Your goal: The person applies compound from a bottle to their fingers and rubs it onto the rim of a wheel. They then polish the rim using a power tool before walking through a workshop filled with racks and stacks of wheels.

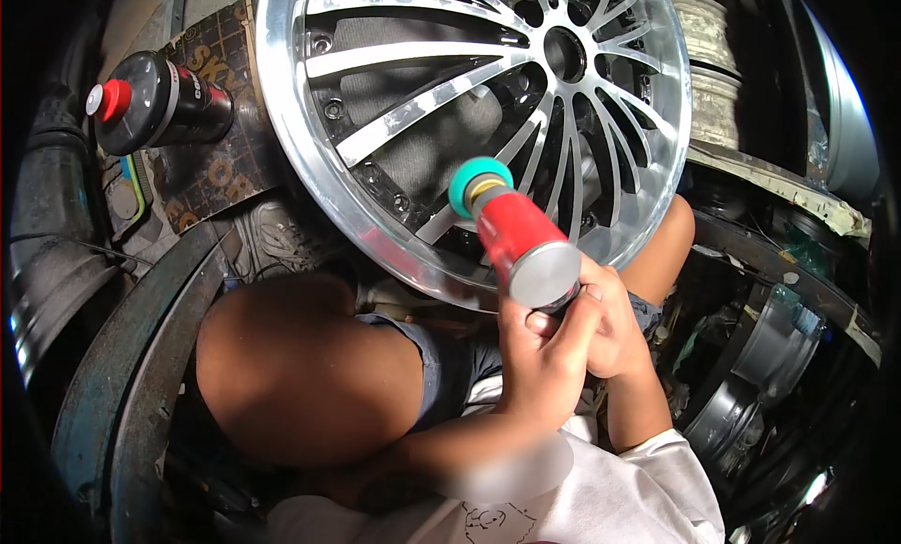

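Head view, looking down from my feed; the polishing tool (514, 232) sits dead centre, red body with a flat silver end cap turned up toward the camera; both hands are stacked just below that cap. The left hand (542, 354) is closed round the lower part of the tool, fingers curled over the grip, its forearm coming up from the lower left; the right hand (617, 326) is wrapped in from the other side, touching the left, clamped on the same grip. So the tool rises up and away from the hands, tilted to the left, and its teal pad (472, 183) is at the far end, well above the knuckles.

The pad is against the wheel (394, 122), low on the face near the foot of a polished spoke; whether it presses hard I cannot tell. The wheel stands tilted, its bright lip resting just above the person's lap; a bare knee (300, 366) fills the space to the left of the hands, a shoe (274, 239) beyond it.

Upper left, well apart from the hands, a dark bottle (164, 101) with a red cap lies on printed cardboard (221, 173); on the right edge, another rim (779, 347) in shadow.
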A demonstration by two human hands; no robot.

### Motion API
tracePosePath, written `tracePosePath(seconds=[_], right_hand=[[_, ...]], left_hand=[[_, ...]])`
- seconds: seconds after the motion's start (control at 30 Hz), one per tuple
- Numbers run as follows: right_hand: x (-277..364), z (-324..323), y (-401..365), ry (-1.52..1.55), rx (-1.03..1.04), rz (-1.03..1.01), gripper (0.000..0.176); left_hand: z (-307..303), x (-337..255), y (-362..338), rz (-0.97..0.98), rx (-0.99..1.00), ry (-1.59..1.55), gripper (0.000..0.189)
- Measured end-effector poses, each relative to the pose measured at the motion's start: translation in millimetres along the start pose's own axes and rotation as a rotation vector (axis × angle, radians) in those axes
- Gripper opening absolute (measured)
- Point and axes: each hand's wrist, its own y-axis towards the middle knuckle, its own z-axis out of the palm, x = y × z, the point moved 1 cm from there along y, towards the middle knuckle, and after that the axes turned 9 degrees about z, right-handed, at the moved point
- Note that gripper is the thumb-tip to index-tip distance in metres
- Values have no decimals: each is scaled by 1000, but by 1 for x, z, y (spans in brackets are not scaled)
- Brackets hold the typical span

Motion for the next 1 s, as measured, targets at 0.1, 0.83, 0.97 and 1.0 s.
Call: tracePosePath(seconds=[0.1,0.83,0.97,1.0], right_hand=[[9,0,4,-39,62,-58,61],[24,-4,7,-274,144,-80,59],[23,-5,5,-329,148,-72,61],[22,-5,5,-335,152,-76,62]], left_hand=[[-1,1,-5,-72,-64,-128,56],[-3,0,-13,-136,-104,-407,61],[-7,11,-13,-99,-94,-298,59],[-6,12,-14,-75,-101,-301,58]])
